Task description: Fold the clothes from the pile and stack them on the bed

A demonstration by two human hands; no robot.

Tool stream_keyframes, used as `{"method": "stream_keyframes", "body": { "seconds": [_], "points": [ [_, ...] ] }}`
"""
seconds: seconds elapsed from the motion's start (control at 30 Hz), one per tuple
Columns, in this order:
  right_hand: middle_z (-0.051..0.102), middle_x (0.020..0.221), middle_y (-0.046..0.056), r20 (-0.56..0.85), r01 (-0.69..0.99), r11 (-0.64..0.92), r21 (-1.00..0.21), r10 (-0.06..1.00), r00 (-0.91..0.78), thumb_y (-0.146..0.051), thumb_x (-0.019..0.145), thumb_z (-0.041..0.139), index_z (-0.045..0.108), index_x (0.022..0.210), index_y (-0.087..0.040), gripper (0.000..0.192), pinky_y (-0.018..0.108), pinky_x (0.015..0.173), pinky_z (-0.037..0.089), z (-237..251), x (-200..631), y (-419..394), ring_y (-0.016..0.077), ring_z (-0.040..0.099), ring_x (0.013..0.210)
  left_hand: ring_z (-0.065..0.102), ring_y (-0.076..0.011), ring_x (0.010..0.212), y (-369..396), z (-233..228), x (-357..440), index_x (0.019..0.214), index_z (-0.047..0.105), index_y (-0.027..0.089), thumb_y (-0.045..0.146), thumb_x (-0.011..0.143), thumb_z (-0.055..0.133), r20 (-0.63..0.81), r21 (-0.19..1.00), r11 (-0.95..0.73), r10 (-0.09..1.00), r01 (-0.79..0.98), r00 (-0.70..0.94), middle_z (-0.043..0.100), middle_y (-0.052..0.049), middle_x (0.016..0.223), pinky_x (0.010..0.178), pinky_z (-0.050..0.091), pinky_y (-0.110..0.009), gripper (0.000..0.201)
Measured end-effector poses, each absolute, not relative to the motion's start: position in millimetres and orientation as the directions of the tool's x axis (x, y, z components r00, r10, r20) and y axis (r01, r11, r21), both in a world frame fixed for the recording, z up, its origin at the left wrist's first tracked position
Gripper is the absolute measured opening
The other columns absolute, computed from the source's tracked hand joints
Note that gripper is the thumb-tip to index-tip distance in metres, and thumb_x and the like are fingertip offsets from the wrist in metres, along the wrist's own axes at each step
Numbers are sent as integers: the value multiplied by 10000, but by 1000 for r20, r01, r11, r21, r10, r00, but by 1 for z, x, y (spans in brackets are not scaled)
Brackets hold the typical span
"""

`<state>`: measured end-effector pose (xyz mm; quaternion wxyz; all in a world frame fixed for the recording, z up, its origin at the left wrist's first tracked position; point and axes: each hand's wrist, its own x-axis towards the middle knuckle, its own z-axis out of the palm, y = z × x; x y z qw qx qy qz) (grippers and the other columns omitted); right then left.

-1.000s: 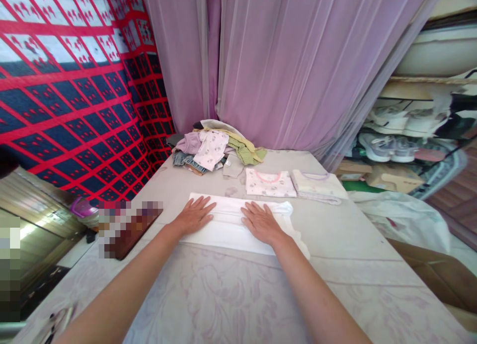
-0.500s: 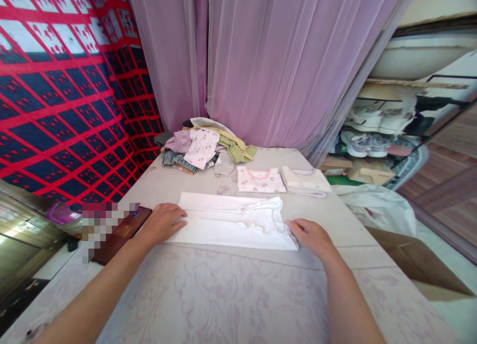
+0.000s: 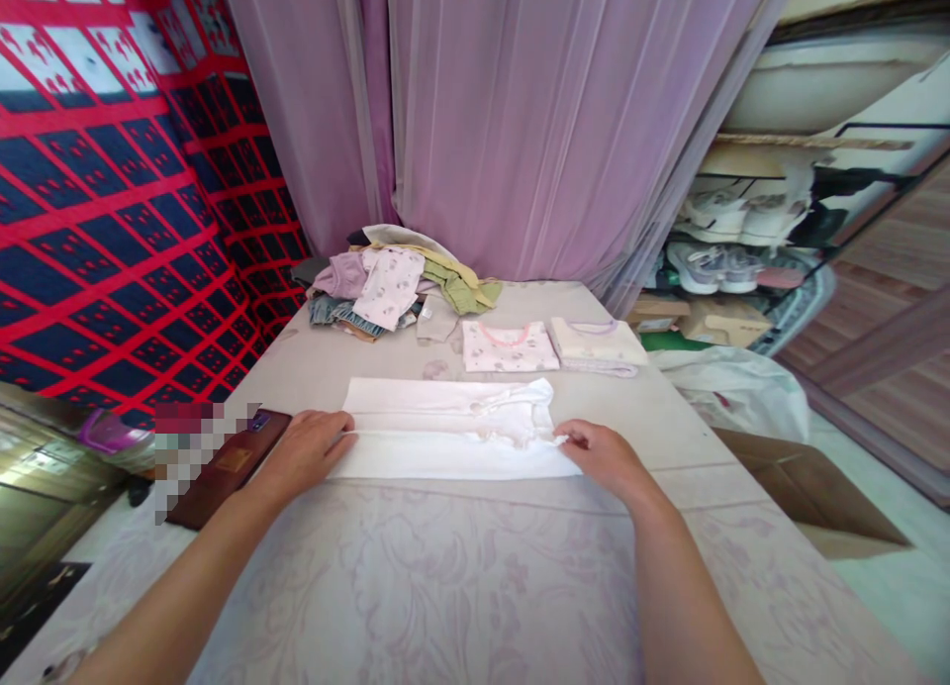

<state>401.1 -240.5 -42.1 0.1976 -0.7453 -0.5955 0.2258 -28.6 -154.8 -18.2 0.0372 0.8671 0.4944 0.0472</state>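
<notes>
A white shirt (image 3: 445, 418), folded into a long strip, lies across the covered surface in front of me, its ruffled neck end to the right. My left hand (image 3: 316, 449) is closed at the shirt's left end, thumb and fingers pinching the edge of the near layer. At the right end my right hand (image 3: 598, 452) pinches the ruffled edge between thumb and fingers. Behind the shirt sit a folded pink printed top (image 3: 511, 348) and a folded cream top (image 3: 598, 343) with lilac neck trim, side by side.
A heap of mixed clothes (image 3: 393, 284) lies at the back left, before the purple curtain (image 3: 534, 121). A dark red case (image 3: 230, 467) rests beside my left forearm. Off the right edge are a cardboard box (image 3: 808, 487) and shelves with shoes (image 3: 716, 267).
My left thumb and fingers have come closer together on the shirt's edge. My right hand has shifted slightly, drawing up the ruffled edge. The whole view has moved a little.
</notes>
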Motion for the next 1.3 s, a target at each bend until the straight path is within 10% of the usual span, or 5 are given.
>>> {"method": "stream_keyframes", "body": {
  "seconds": [0.47, 0.63, 0.87, 1.3],
  "points": [
    [679, 985, 62, 103, 818, -198, -540, 949, 297, -232, 755, 500, 660, 1057, -204, 342, 271, 688, 488, -50, 399, -236, 162, 636, 776, 578, -244, 1072, -150, -38, -24, 1149, 575, 188, 326, 876, 339, 104, 107, -391, 919, 914, 381, 625, -96, 1189, 920, 442, -388, 386],
    [608, 1235, 86, 307, 872, 149, -466, 952, 2, -348, 894, 373, 616, 1182, -209, 401, 352, 965, 431, -39, 362, -233, 208, 558, 1127, 334, -255, 1355, -167, -51, -4, 1344, 470, 211, 431, 926, 293, 110, 89, -487, 872, 869, 477, 429, -76, 1448, 1111, 242, -441, 505],
    [312, 1504, 111, 4, 964, 161, -213, 987, -163, -424, 913, 364, 392, 1412, -183, 555, 542, 1118, 135, -70, 323, -235, 267, 238, 1396, 180, -254, 1420, -172, -63, 8, 1462, 286, 230, 561, 921, 255, -46, 100, -509, 856, 855, 515, 227, -68, 1539, 1144, 119, -466, 635],
    [293, 1516, 83, 119, 965, 170, -200, 982, -148, -391, 949, 319, 412, 1398, -240, 483, 515, 1127, 105, -41, 299, -222, 232, 209, 1409, 272, -242, 1391, -141, -58, -21, 1390, 422, 252, 437, 937, 270, 2, 127, -315, 948, 941, 317, 349, -53, 1492, 1121, 183, -498, 512]
  ]
}}
